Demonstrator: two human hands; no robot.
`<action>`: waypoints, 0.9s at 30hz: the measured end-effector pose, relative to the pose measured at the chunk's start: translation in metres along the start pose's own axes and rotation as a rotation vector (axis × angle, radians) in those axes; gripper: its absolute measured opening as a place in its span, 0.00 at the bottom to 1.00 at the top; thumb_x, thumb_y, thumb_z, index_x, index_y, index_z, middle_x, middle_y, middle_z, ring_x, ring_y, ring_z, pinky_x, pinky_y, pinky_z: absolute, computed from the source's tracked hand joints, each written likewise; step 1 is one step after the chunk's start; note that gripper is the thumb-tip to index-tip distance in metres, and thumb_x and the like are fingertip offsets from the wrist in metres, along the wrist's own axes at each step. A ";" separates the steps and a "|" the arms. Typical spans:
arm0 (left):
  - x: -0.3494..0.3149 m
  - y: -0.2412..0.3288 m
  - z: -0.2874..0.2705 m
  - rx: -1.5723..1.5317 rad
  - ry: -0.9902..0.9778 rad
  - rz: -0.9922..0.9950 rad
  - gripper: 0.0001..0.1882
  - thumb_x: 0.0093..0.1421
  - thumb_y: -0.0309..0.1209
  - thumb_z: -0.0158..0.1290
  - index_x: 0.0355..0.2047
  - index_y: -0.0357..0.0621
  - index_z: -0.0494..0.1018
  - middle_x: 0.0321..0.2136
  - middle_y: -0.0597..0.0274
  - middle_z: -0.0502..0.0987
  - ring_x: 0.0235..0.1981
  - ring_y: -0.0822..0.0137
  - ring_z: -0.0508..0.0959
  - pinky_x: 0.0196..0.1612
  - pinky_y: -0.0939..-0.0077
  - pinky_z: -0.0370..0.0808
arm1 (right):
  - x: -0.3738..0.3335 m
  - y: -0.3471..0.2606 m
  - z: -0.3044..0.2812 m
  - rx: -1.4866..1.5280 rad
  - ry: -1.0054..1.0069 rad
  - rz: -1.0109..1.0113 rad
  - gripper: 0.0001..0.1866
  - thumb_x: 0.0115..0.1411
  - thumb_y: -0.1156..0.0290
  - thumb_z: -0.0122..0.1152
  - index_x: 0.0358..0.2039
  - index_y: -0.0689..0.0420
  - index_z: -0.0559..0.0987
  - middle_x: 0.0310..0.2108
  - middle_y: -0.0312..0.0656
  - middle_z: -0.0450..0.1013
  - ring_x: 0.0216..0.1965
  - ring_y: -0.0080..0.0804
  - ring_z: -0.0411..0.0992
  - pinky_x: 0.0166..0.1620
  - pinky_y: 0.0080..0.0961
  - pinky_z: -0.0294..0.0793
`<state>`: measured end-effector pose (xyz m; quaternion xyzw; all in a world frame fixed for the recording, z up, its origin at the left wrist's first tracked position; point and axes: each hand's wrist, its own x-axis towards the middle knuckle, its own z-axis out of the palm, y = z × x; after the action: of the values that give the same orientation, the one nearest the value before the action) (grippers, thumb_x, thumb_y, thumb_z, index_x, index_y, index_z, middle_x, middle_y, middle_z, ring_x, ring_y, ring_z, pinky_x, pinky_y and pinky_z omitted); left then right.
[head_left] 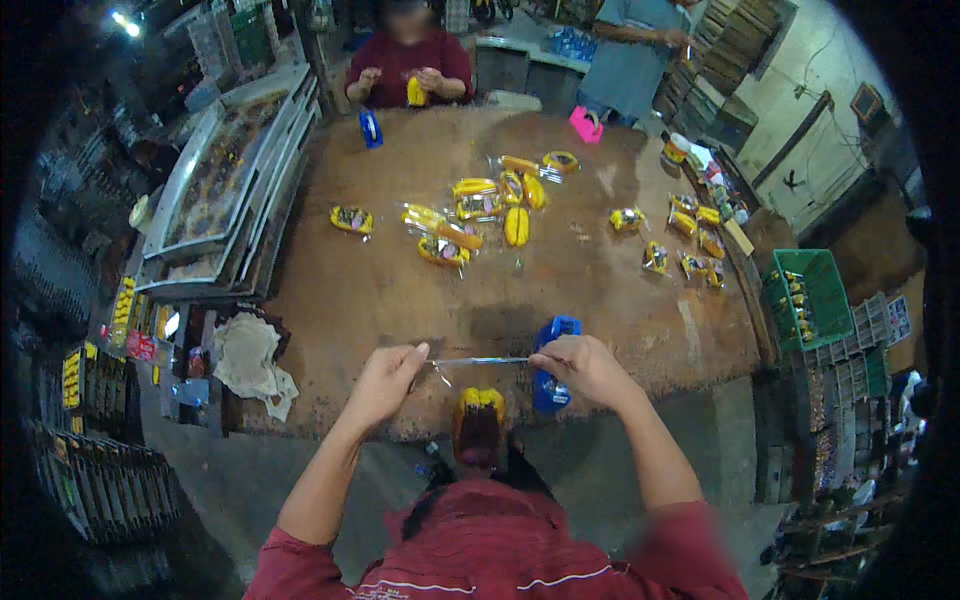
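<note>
Plastic (480, 360) stretches from left fingers (414, 361) to right fingers (560, 354).

Clutter around the tabletop (345, 320):
Metal trays (200, 248) stacked left; crumpled pale cloth (248, 355), near-left corner; pink tape dispenser (584, 128), far edge; dark frame (868, 102) on right wall (795, 95).

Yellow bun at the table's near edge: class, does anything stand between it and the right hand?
Yes: as seen from the head, the blue dispenser lies between the right hand and the yellow bun, partly hidden by that hand.
</note>
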<state>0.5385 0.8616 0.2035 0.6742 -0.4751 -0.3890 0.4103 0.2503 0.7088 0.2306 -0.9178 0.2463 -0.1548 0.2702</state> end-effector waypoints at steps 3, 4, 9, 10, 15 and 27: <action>0.044 0.044 -0.013 -0.112 0.013 0.029 0.24 0.72 0.42 0.49 0.20 0.42 0.69 0.15 0.74 0.64 0.18 0.77 0.62 0.23 0.74 0.60 | 0.035 -0.012 -0.035 0.082 0.031 0.094 0.16 0.67 0.59 0.61 0.31 0.60 0.83 0.22 0.46 0.74 0.24 0.35 0.71 0.31 0.34 0.70; 0.057 0.065 -0.022 -0.116 0.026 0.007 0.23 0.72 0.41 0.49 0.19 0.45 0.68 0.15 0.75 0.64 0.18 0.79 0.61 0.22 0.75 0.59 | 0.048 -0.019 -0.051 0.070 0.014 0.205 0.18 0.67 0.58 0.60 0.31 0.61 0.83 0.21 0.46 0.74 0.23 0.32 0.70 0.30 0.33 0.70; 0.021 0.122 -0.052 -0.151 0.127 0.167 0.21 0.72 0.39 0.49 0.20 0.44 0.70 0.16 0.76 0.64 0.19 0.81 0.61 0.22 0.77 0.59 | 0.033 -0.058 -0.109 0.051 0.166 0.010 0.15 0.65 0.60 0.64 0.29 0.59 0.83 0.18 0.39 0.72 0.20 0.24 0.67 0.27 0.26 0.67; 0.003 0.119 -0.046 -0.108 0.157 0.122 0.21 0.72 0.39 0.49 0.21 0.43 0.70 0.16 0.76 0.64 0.20 0.81 0.62 0.23 0.77 0.59 | 0.030 -0.063 -0.107 0.066 0.159 0.038 0.15 0.65 0.61 0.64 0.29 0.60 0.83 0.19 0.42 0.73 0.21 0.26 0.69 0.28 0.27 0.68; 0.019 0.094 -0.020 -0.093 0.126 0.135 0.24 0.73 0.40 0.48 0.19 0.41 0.64 0.15 0.75 0.60 0.19 0.80 0.60 0.22 0.75 0.58 | 0.019 -0.062 -0.091 0.140 0.053 0.137 0.10 0.65 0.66 0.63 0.33 0.61 0.82 0.21 0.45 0.77 0.23 0.28 0.73 0.32 0.28 0.73; 0.023 0.088 0.002 0.083 0.256 0.283 0.25 0.73 0.41 0.46 0.25 0.30 0.65 0.17 0.51 0.61 0.21 0.71 0.61 0.27 0.62 0.62 | 0.013 -0.054 -0.102 0.160 -0.009 0.171 0.11 0.65 0.68 0.60 0.31 0.63 0.81 0.22 0.37 0.74 0.26 0.18 0.68 0.32 0.24 0.69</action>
<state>0.5147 0.8203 0.2808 0.6610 -0.5247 -0.2185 0.4899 0.2389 0.6986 0.3454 -0.8695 0.3094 -0.1461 0.3561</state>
